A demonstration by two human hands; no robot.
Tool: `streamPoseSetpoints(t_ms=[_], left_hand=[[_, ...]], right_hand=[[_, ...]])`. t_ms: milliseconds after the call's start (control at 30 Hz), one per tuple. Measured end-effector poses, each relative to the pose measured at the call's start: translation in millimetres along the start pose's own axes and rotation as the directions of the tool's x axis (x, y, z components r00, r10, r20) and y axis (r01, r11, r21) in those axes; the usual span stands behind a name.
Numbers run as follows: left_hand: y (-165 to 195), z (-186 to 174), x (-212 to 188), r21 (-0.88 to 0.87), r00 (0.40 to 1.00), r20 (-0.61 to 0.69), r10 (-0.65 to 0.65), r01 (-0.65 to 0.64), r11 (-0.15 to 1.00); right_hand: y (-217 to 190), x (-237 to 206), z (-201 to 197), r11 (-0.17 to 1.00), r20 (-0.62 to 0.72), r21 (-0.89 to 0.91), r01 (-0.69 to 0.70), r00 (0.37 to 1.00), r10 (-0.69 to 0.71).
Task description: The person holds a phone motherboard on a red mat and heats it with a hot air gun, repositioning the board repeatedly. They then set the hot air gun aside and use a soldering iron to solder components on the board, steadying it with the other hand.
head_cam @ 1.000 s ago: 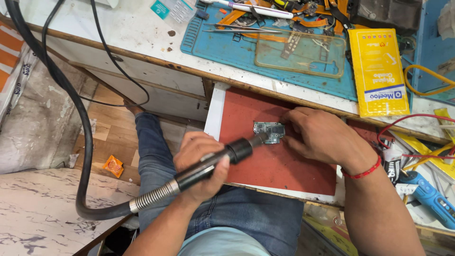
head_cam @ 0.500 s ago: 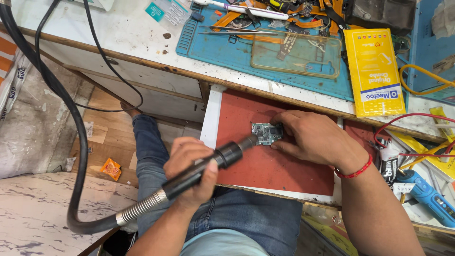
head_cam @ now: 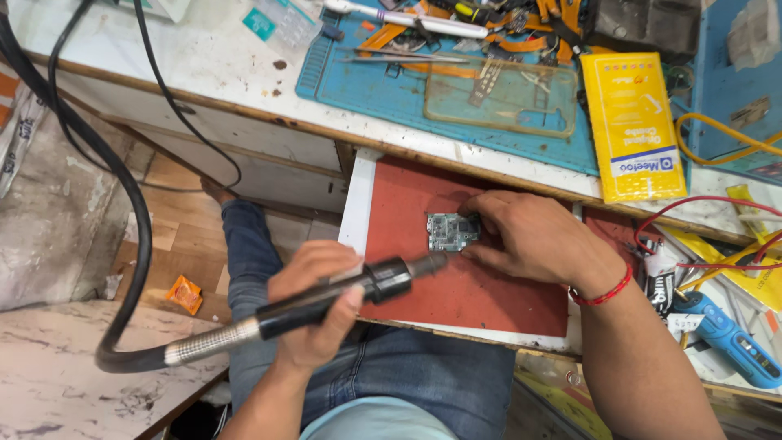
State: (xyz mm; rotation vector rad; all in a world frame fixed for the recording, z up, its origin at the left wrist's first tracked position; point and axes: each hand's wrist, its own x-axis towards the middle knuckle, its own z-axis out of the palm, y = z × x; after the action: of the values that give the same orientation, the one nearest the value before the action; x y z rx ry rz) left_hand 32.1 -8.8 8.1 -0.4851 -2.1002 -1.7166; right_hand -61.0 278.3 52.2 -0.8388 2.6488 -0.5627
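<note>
Left hand: wrapped in a full grip around the black handle of the hot-air wand, thumb on top, nozzle aimed toward 2 o'clock.
Nozzle tip: just beside the lower-left corner of the circuit board; whether it touches cannot be told.
Right hand: fingertips pinched in a narrow grip on the board's right edge, pressing it flat (a red thread circles the wrist).
Circuit board: small, greenish-grey, lying flat on the red mat, toward the mat's upper middle.
Red mat: rests on a white pull-out tray below the table edge, at 6 o'clock from the blue work mat.
Hose: thick black, with a metal spring sleeve at the wand's rear, looping off toward 10 o'clock.
Around: clear phone case on the blue mat, yellow packet at 1 o'clock, blue tool at 4 o'clock.
Progress, as I judge it: the board is out, placed and held, and the wand is on station; no part looks lifted off yet, so the heating work seems under way rather than finished.
</note>
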Motion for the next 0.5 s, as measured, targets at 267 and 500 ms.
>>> streamPoseSetpoints(t_ms=[267, 500], left_hand=[[-1, 7, -13, -0.013, 0.991, -0.018, -0.135, 0.135, 0.991], [2, 8, -13, -0.036, 0.997, 0.018, -0.07, 0.07, 0.997]], right_hand=[[-6, 0, 0, 0.998, 0.044, -0.011, -0.062, 0.997, 0.062], [-4, -1, 1, 0.997, 0.053, -0.01, -0.073, 0.996, 0.073]])
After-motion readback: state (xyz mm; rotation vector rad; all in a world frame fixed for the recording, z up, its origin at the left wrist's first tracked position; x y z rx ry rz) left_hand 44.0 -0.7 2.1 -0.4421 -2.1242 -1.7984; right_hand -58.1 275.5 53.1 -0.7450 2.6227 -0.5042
